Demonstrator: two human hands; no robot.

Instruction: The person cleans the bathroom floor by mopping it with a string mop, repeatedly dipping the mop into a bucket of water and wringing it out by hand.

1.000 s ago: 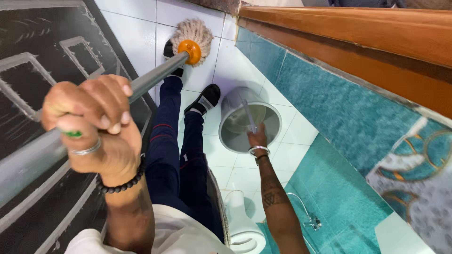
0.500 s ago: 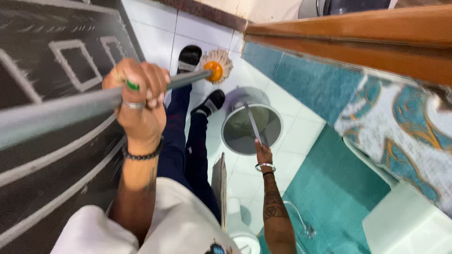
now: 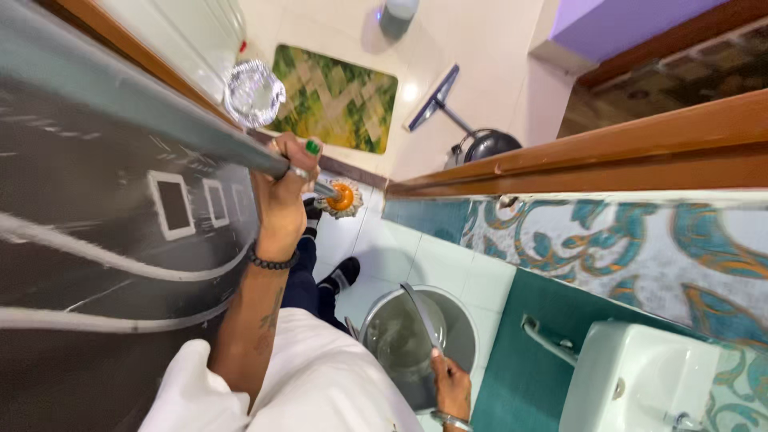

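L hand is fisted round the mop pole, fingers wrapped tight on the grey shaft, green-painted nail showing on top. Pole runs from upper left down to the mop head, an orange hub w/ pale strings, sitting just past the hand & above the white floor tiles. Black bead bracelet on the L wrist, ring on one finger.

R hand is low in frame, just below the bucket, fingers closed on the thin bail handle that rises across the bucket mouth. Bucket is grey, round; whether it's resting on the tiles or lifted, can't tell. Metal bangle at the R wrist, partly cut by the frame edge.

Relative to the bucket: person's dark trouser legs & black shoes just to its left; black patterned door further left; teal & patterned wall tiles to its right, white basin lower right. Beyond the wooden door frame, well above the bucket: green mat, a squeegee, a dark round vessel.
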